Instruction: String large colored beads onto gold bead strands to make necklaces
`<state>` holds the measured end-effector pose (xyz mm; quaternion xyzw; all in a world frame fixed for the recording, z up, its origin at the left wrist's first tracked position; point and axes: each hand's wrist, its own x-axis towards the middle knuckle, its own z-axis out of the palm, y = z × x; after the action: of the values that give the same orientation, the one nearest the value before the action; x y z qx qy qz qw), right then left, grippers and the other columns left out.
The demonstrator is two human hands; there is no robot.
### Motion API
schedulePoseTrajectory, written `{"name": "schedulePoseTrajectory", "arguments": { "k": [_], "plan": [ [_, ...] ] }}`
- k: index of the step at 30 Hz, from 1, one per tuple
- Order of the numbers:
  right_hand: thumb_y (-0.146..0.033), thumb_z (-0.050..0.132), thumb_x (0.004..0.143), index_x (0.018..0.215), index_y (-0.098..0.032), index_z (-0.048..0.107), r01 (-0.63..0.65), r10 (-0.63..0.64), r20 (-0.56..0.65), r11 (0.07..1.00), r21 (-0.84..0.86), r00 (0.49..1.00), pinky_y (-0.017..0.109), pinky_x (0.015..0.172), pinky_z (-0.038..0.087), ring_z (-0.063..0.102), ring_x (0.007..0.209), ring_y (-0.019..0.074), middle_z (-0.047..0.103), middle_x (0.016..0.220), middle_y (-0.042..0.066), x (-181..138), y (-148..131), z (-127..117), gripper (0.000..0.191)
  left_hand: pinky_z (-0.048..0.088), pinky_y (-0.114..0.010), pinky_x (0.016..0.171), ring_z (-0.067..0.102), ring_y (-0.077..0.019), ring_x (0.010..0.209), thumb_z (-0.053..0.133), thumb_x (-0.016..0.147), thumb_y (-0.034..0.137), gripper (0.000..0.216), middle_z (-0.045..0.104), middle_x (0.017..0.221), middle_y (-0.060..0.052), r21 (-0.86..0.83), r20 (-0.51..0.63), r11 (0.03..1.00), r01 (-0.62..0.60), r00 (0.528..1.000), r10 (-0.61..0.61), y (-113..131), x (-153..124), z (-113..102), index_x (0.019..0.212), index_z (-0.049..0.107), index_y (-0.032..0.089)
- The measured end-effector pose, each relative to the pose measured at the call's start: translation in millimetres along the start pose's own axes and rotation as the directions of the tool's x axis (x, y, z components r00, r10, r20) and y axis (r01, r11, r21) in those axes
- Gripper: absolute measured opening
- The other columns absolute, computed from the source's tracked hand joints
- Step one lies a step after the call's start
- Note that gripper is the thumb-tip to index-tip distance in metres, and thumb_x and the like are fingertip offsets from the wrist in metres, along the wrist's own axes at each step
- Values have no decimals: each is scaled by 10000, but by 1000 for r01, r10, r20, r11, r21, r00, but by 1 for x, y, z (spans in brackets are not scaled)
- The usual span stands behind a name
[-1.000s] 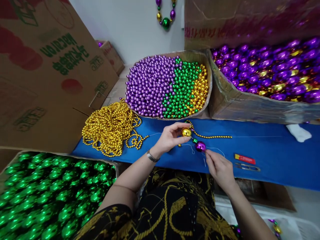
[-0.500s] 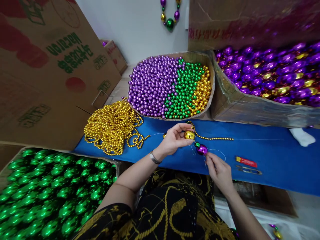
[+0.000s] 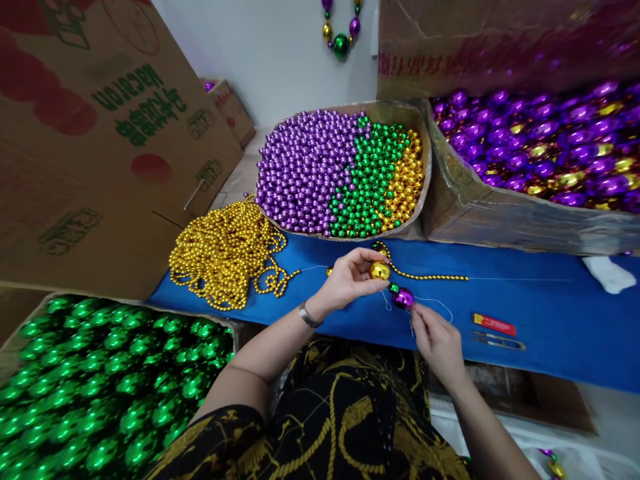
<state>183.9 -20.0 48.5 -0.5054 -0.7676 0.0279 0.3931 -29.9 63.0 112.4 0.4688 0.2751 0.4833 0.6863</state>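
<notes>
My left hand is closed around a large gold bead, holding it between thumb and fingers above the blue cloth. Just below it, a small green bead and a large purple bead line up on the same strand. My right hand pinches white string at the purple bead's lower right end, fingertips against the bead. The string loops loosely to the right. Behind my left hand, a strand of small gold beads lies on the cloth.
A heap of gold bead strands lies left of a bin rim around purple, green and gold beads. Large green beads fill a box at lower left. A red packet and thread snips lie right, near a white cloth.
Almost nothing differs. Both hands keep their hold on the beads and string, and the view has shifted very slightly.
</notes>
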Motion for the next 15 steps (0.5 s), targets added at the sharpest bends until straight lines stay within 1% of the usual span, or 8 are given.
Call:
{"name": "schedulePoseTrajectory", "arguments": {
  "k": [3,5,10,11,13,15],
  "plan": [
    [-207,490,971,1062,-170,626,-47,45,44,998,44,998,258,685,579,708,668,155,731,812,45,0,-1,2,168,549,-278,822,650,-111,878,852,673,173,433,674,1099,-69,6,9,1000,21,1000,-21,1,2,-1,1041,623,165],
    [-217,475,977,1091,-171,615,-89,84,72,994,60,994,264,687,582,715,680,164,734,810,47,0,-3,3,186,542,-282,829,651,-123,902,858,667,179,437,677,1100,-77,22,7,999,28,1000,-28,3,4,-2,1039,628,161],
    [-229,468,984,1108,-200,599,-207,180,169,966,156,969,237,679,580,726,695,156,748,812,22,1,-6,2,183,536,-280,812,651,-119,869,867,656,195,443,685,1044,-68,31,6,998,57,998,-57,2,8,-5,1034,638,156],
    [-232,473,983,1094,-203,607,-210,183,164,963,168,969,236,685,579,723,693,152,745,813,20,2,-6,2,177,534,-278,806,649,-116,857,866,660,201,439,686,1022,-64,33,6,997,64,998,-64,1,8,-5,1032,639,155],
    [-258,501,974,1059,-203,636,-200,182,116,965,171,977,249,716,577,717,727,154,737,848,38,4,-6,2,169,533,-276,798,646,-114,839,857,674,214,432,687,988,-59,47,12,996,72,997,-73,0,8,-4,1041,637,156],
    [-296,530,961,1016,-202,669,-205,192,84,962,182,978,270,742,575,707,777,165,718,881,59,7,-5,3,177,534,-288,809,649,-123,851,845,693,228,432,686,995,-63,76,44,995,70,996,-74,0,7,-1,1065,634,164]
  ]
}}
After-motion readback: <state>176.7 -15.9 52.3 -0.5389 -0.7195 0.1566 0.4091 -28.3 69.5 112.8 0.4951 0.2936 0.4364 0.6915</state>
